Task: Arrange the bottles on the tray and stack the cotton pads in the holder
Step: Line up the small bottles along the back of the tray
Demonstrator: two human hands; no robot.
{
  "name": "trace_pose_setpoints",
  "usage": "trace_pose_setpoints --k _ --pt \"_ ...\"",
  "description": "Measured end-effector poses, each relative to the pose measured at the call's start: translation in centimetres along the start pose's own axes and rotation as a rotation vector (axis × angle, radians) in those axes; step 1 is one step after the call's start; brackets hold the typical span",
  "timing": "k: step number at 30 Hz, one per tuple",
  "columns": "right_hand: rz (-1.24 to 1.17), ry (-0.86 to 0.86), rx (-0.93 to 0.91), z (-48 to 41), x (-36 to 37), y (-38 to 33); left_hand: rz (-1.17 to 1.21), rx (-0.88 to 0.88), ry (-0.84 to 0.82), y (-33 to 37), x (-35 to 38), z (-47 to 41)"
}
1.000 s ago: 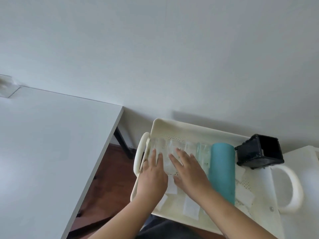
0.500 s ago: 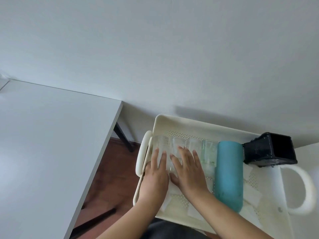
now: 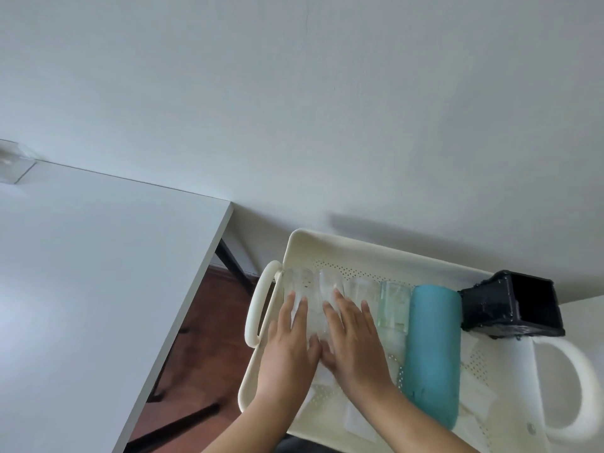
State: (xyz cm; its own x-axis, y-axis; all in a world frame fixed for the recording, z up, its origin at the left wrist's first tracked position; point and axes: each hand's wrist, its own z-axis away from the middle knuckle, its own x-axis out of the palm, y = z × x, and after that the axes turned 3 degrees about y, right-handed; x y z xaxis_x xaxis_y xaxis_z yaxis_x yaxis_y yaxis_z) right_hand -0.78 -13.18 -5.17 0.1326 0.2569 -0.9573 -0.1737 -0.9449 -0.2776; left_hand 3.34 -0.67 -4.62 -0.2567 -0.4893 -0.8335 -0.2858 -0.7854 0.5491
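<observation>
**Clear bottles (image 3: 309, 289) lying flat in tray (image 3: 343, 246)**

Cotton pads (image 3: 358, 425) loose at near edge. Left hand (image 3: 287, 351), right hand (image 3: 354, 348): fingers straight, pressing on bottles, gripping nothing. Long axes run away from fingertips. Black holder (image 3: 513, 302) far right, right hand nearer.

hands (image 3: 327, 348) on clear bottles (image 3: 313, 289), cream tray (image 3: 359, 253)

Both hands lie palm down over the tray's (image 3: 376, 253) left end, side by side, thumbs meeting: left hand (image 3: 289, 349) nearest the tray's left handle, right hand (image 3: 354, 346) toward its middle, fingers straight
</observation>
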Motion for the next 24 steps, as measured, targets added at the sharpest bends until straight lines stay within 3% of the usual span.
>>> trace_pose_setpoints --k 7,12,18,24 --pt "-0.263 0.063 0.064 -1.7 -3.5 2.0 0.113 -0.052 0.096 1.9 -1.9 -1.8" --pt "-0.306 0.04 0.034 -5.0 -5.5 3.2 0.044 0.008 0.152 3.6 -3.6 -4.6" --pt "-0.347 -0.035 -0.018 -8.5 -6.3 4.2 -0.088 0.001 0.102 5.1 -5.2 -8.9" --pt "-0.384 -0.156 0.004 -10.4 -6.2 5.1 -0.064 0.041 -0.09 4.7 -6.8 -12.5"
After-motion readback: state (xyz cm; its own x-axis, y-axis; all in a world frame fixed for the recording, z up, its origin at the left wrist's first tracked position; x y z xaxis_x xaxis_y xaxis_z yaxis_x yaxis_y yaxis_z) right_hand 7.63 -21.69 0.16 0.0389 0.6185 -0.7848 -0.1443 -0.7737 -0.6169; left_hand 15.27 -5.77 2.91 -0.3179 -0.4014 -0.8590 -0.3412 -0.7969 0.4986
